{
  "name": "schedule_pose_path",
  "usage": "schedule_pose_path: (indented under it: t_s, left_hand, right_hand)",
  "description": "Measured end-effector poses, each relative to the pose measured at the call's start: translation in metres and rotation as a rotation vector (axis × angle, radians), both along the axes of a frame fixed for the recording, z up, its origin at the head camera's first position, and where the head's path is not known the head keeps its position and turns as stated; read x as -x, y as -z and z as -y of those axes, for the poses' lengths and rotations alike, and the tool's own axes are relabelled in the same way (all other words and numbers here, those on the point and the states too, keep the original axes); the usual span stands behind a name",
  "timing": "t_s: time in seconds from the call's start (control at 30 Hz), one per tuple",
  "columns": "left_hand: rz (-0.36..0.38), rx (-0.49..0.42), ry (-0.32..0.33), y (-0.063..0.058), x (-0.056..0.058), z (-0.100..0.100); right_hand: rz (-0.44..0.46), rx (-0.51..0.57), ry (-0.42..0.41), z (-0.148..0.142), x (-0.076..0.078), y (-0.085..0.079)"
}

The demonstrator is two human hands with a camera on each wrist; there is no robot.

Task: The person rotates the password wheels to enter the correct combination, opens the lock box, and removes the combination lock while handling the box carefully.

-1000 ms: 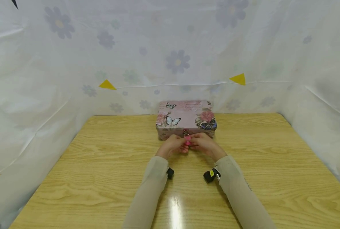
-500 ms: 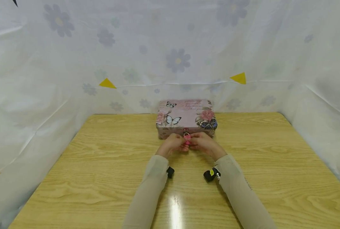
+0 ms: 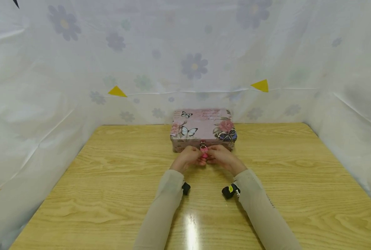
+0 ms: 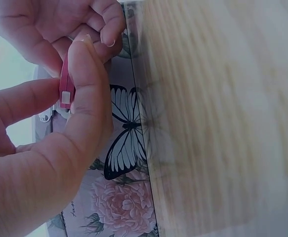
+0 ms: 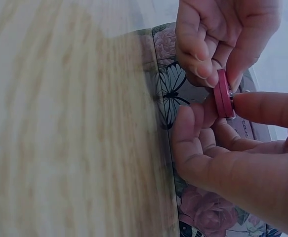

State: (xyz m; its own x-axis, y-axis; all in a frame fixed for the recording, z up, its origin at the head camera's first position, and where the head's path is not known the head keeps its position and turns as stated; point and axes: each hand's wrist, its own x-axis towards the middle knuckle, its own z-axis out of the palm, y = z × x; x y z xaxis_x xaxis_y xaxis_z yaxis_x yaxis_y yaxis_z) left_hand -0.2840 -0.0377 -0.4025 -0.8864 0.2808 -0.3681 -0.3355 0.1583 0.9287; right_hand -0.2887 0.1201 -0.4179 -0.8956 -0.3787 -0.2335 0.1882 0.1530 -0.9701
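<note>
A pink padlock (image 3: 205, 153) hangs by its silver shackle (image 3: 203, 147) from the front clasp of a pink tin box (image 3: 205, 125) printed with butterflies and roses. The lid is down. My left hand (image 3: 189, 158) pinches the padlock's left side between thumb and forefinger, its edge showing between them in the left wrist view. From the right, my right hand (image 3: 224, 157) grips it too. In the right wrist view, the right thumb (image 5: 262, 108) presses at the small metal parts on the face of the lock body (image 5: 223, 96), with curled fingers behind it.
The box stands at the back of a wooden table (image 3: 126, 184), close to a white flower-printed curtain (image 3: 160, 62). Yellow triangles (image 3: 260, 85) are fixed to the curtain. A black wrist strap (image 3: 230, 191) sits at the right sleeve.
</note>
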Motion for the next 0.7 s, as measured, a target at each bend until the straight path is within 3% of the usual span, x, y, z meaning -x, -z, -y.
schedule_pose_path:
  t_s: [0.43,0.7]
  left_hand:
    - [0.003,-0.001,0.003,-0.0008,0.0005,0.0000]
    - [0.004,-0.006,-0.001,-0.0003,0.0002,0.0001]
  right_hand:
    - [-0.011,0.063,-0.020,-0.0009,0.0012,0.0018]
    - [-0.015,0.051,0.011,0.0014,0.0008,0.0031]
